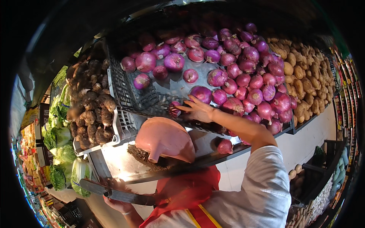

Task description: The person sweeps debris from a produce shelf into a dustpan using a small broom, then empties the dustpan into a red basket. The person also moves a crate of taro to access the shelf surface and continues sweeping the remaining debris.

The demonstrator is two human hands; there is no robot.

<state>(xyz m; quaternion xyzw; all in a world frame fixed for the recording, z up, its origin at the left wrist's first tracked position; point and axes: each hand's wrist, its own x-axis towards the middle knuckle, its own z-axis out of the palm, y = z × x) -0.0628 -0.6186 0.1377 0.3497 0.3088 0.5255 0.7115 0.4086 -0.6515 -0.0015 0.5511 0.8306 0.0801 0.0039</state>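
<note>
My right hand [198,109] is spread over the edge of a black plastic crate [121,88], its fingers near a red onion [201,94] and beside a smaller one [174,109]. My left hand [115,196], at the lower left, grips a long dark brush [129,196]; its bristles are blurred. Between the hands a pink plastic scoop [168,136] lies on the metal display surface, next to a heap of dark dirt and dry scraps [139,155]. A single onion [225,146] sits near the front edge. Many red onions [256,97] are piled to the right.
Taro roots [91,105] fill a white crate [115,136] at left, beside Chinese cabbages [81,173]. Potatoes [309,85] are heaped at right. The metal stand's dark front rim [205,162] runs before my body. Lower right stands a black rack [318,171] with more produce.
</note>
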